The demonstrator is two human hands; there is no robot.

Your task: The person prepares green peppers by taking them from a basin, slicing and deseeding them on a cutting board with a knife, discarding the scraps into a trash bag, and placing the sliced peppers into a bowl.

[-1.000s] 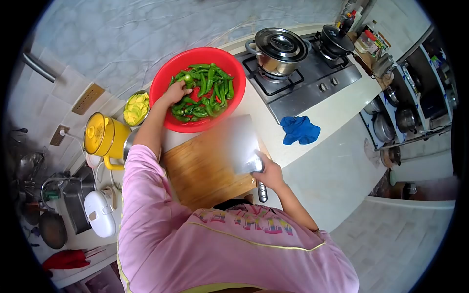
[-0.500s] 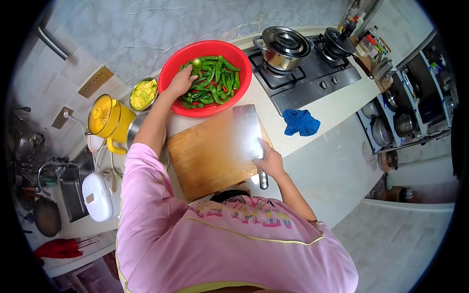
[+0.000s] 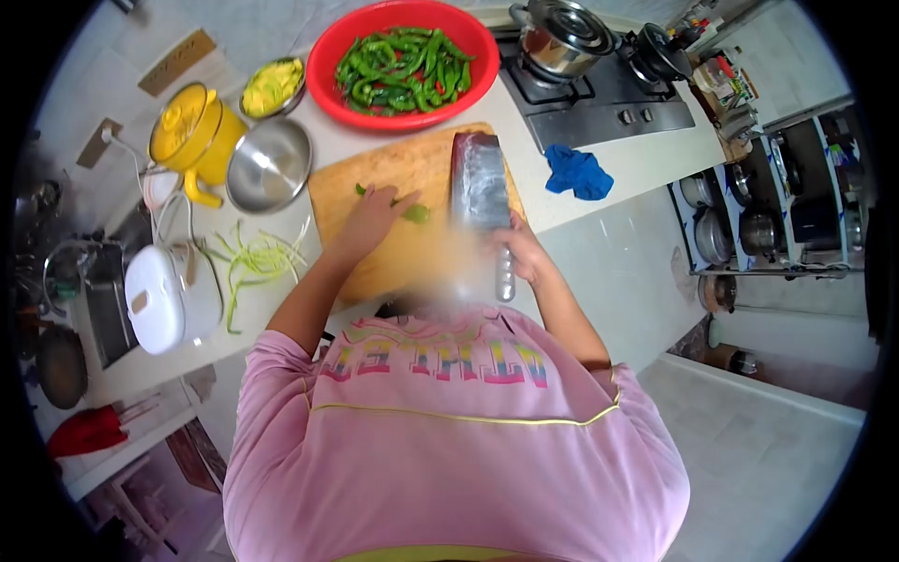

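Observation:
My left hand (image 3: 373, 223) is over the wooden cutting board (image 3: 435, 155), its fingers closed around a green pepper (image 3: 418, 214). Parts of the pepper stick out on both sides of the fingers; the middle is hidden beneath them. In my right hand (image 3: 524, 251) is a cleaver (image 3: 479, 178), gripped where the handle meets the blade. Its broad blade lies over the right side of the board, pointing away from me. Beyond the board, a red basin (image 3: 323, 89) holds many long green peppers (image 3: 403, 70). A blurred patch covers the board's near part.
Left of the board are a steel bowl (image 3: 269, 164), a bowl of yellow-green pieces (image 3: 273, 87), a yellow pot (image 3: 201, 136), pale green trimmings (image 3: 257, 258) and a white appliance (image 3: 157, 298). A blue cloth (image 3: 578, 171) lies near the gas stove (image 3: 609, 117), which bears a steel pot (image 3: 565, 37).
My left hand has come from the basin back to the board with a green pepper. The cleaver stays in my right hand. The view has shifted, showing the steel bowl and trimmings more fully.

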